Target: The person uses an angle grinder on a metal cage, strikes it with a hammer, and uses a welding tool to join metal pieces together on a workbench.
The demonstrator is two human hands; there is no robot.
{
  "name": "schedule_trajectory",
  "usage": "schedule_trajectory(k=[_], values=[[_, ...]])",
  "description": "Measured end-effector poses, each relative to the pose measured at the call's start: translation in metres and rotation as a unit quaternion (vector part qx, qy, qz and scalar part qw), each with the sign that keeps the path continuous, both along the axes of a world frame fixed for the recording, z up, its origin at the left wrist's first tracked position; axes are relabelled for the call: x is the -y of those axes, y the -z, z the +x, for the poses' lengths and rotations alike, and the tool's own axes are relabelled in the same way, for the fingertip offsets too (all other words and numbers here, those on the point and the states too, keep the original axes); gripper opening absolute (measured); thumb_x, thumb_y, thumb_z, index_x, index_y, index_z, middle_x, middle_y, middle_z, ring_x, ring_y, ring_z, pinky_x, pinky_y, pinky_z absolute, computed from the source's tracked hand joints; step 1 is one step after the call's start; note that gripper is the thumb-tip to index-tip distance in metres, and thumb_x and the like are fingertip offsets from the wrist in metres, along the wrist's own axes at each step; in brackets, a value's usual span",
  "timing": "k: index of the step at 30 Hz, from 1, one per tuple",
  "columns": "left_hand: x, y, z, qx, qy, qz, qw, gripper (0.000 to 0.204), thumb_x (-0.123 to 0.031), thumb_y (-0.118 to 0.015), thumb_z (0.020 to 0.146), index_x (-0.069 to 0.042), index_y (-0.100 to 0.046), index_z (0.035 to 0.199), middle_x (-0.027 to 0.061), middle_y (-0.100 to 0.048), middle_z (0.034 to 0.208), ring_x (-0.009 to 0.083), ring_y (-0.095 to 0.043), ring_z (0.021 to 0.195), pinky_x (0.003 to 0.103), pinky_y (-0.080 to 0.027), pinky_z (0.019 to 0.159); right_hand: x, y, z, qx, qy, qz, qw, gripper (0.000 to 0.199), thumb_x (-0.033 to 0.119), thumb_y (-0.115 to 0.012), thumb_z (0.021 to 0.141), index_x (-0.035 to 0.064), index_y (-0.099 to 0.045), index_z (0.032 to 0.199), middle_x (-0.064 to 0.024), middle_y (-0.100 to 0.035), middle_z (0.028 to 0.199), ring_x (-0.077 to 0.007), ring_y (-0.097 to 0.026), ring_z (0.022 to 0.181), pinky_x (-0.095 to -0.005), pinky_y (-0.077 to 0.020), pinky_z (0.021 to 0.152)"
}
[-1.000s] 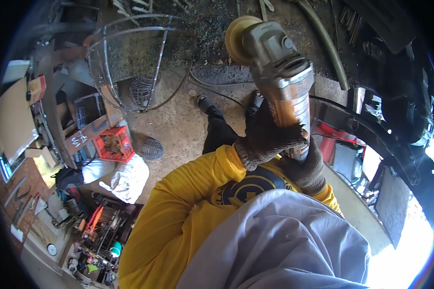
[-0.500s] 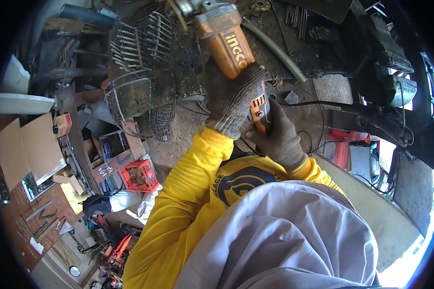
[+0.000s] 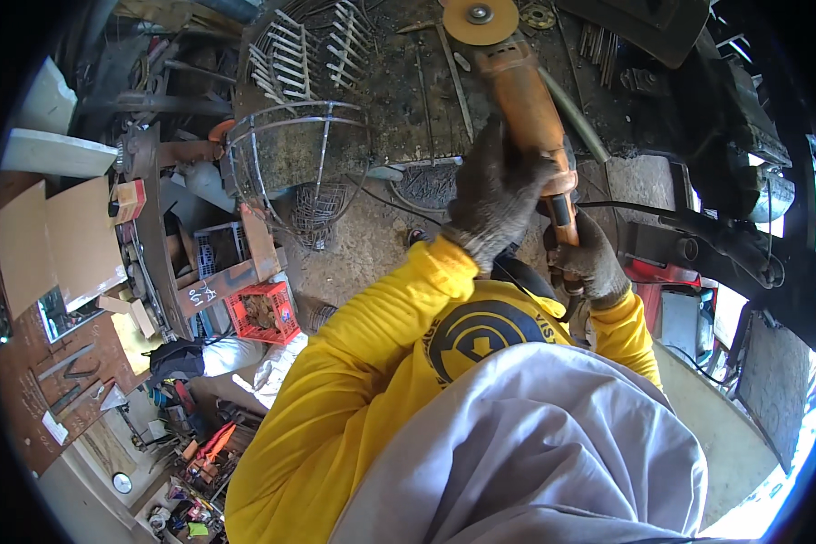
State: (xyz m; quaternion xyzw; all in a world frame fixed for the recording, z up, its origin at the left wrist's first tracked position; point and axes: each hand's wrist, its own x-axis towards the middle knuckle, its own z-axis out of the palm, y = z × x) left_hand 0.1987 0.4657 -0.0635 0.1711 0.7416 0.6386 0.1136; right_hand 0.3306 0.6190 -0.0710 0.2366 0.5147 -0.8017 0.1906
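Both my hands wear dark knit work gloves and hold an orange angle grinder (image 3: 528, 107). My left hand (image 3: 499, 190) is closed around the middle of its body, the thumb pointing toward the head. My right hand (image 3: 591, 263) grips the rear end, close to my chest. At the far end the tan disc (image 3: 491, 27) faces up, its centre nut showing. The grinder stands over the dark workbench (image 3: 394, 118), with the disc near the top edge of the view. A metal pipe (image 3: 576, 118) lies just right of the grinder.
Left of the grinder, a bent metal rod frame (image 3: 325, 145) overhangs the bench edge. Two rows of short metal bars (image 3: 286, 59) lie behind it. A black cable (image 3: 644, 208) runs to the right. A red crate (image 3: 281, 313) and cardboard (image 3: 59, 249) stand at left.
The grinder has turned about its length and shifted right, so its disc now faces up in view. Both hands have moved right with it. The view has shifted a little.
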Motion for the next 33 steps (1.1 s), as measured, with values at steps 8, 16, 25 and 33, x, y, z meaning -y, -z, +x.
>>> schedule_trajectory(k=[8, 16, 25, 33], values=[[0.076, -0.016, -0.042, -0.114, -0.006, -0.486, 0.866, 0.041, -0.039, -0.07, 0.092, -0.007, -0.063, 0.115, 0.0221, -0.069, 0.099, 0.0414, -0.069, 0.092, 0.048, -0.055, 0.082, -0.009, 0.013, 0.003, 0.004, -0.015, -0.033, 0.999, 0.07, 0.007, -0.074, 0.072, 0.003, -0.05, 0.137, -0.0051, -0.061, 0.091, -0.015, -0.063, 0.063, -0.0276, -0.0532, 0.054], [0.074, 0.001, -0.044, -0.053, -0.003, -0.527, 0.848, 0.04, -0.035, -0.068, 0.092, -0.004, -0.06, 0.115, 0.0233, -0.069, 0.111, 0.0474, -0.067, 0.101, 0.053, -0.053, 0.088, -0.013, 0.037, -0.006, -0.014, -0.026, -0.035, 0.999, 0.067, 0.012, -0.071, 0.072, 0.0015, -0.05, 0.135, -0.0062, -0.06, 0.091, -0.0162, -0.064, 0.066, -0.0287, -0.0551, 0.053], [0.15, 0.009, 0.033, 0.289, -0.007, -0.053, 0.956, 0.026, -0.009, -0.058, 0.099, 0.0, -0.055, 0.123, 0.0108, -0.064, 0.092, 0.0231, -0.072, 0.087, 0.034, -0.06, 0.074, -0.014, -0.003, -0.023, 0.085, -0.067, 0.09, 0.99, 0.049, 0.016, -0.068, 0.089, 0.001, -0.055, 0.134, -0.0056, -0.065, 0.097, -0.0127, -0.062, 0.07, -0.026, -0.0549, 0.061], [0.174, -0.021, 0.071, 0.349, -0.032, 0.076, 0.933, 0.041, -0.006, -0.058, 0.098, 0.002, -0.048, 0.138, 0.0124, -0.065, 0.103, 0.0245, -0.072, 0.088, 0.039, -0.062, 0.083, 0.008, -0.016, -0.012, -0.031, -0.079, 0.484, 0.871, 0.064, 0.022, -0.074, 0.088, 0.005, -0.048, 0.145, -0.0153, -0.07, 0.107, -0.0242, -0.068, 0.092, -0.035, -0.0557, 0.077]])
